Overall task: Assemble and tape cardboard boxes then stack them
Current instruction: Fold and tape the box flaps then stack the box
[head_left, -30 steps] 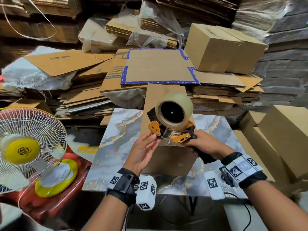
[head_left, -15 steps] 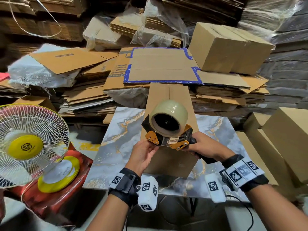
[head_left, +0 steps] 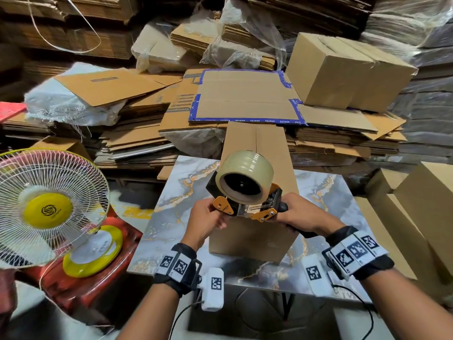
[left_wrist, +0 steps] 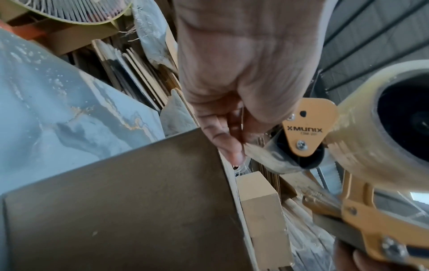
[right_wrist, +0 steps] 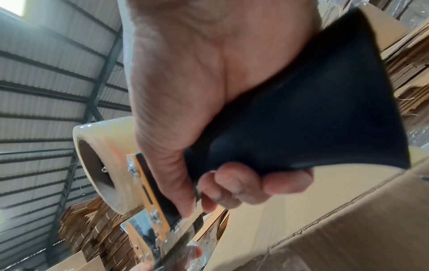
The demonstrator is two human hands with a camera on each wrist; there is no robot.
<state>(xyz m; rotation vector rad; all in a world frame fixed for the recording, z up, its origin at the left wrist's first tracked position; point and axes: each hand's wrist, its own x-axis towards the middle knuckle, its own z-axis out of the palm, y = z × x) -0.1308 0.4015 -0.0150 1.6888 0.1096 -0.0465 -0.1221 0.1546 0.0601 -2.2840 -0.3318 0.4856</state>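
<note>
Above the box (head_left: 255, 192), the right hand (head_left: 297, 213) wraps the tape dispenser (head_left: 245, 192) handle; the left hand (head_left: 206, 219) pinches at its roller end, likely freeing tape for the seam.

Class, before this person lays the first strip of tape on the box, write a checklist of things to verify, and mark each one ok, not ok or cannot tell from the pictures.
1. Tape dispenser firmly held: ok; the right hand grips its black handle.
2. Tape end found: cannot tell; the left hand pinches at the front roller, but a free end is not clearly visible.
3. Roll of tape has enough tape: ok; it looks thick.
4. Box rests on the marble-patterned table: ok.
5. Top flaps closed, seam showing: ok as far as visible; the dispenser hides the near part.
6. Seam already taped: cannot tell.
</note>
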